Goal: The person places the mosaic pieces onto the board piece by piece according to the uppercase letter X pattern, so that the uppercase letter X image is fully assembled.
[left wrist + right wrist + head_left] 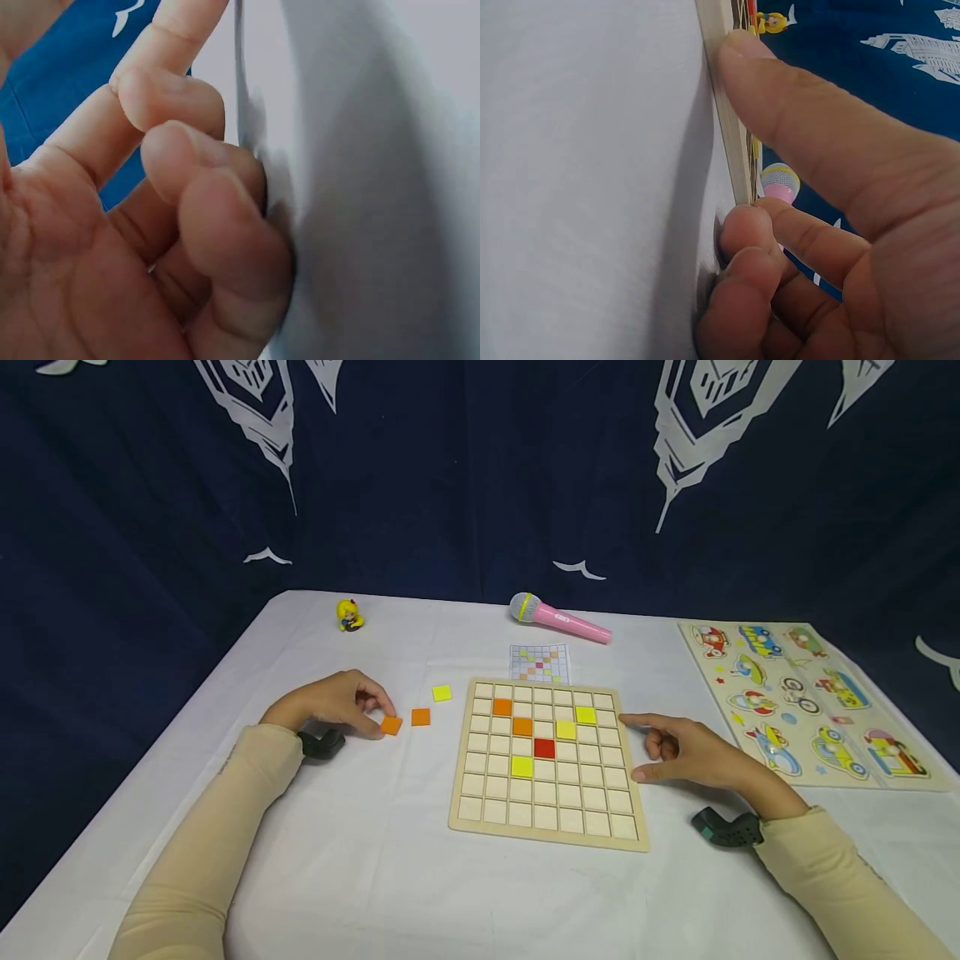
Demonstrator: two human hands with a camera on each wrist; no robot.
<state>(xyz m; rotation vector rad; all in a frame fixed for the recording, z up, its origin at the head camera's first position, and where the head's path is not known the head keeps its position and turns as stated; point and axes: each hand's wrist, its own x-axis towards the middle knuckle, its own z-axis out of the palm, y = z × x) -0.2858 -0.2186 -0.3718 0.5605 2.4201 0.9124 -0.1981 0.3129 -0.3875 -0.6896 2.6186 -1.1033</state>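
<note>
My left hand (341, 700) is at the left, its thumb and index finger pinching an orange square tile (392, 725) at the table surface. The left wrist view shows its other fingers (232, 232) curled against the cloth; the tile is hidden there. Beside it lie a second orange tile (421, 717) and a yellow tile (442, 693). A wooden grid board (547, 839) holds several orange, yellow and red tiles. With index finger extended, my right hand (690, 753) touches the board's right edge with index finger and thumb (780, 97); its other fingers are curled on the cloth.
A small printed pattern card (540, 663) lies behind the board, partly under its far edge. Farther back are a pink toy microphone (566, 621) and a yellow-haired figurine (349, 616). A picture puzzle board (795, 714) lies at the right, near my right hand.
</note>
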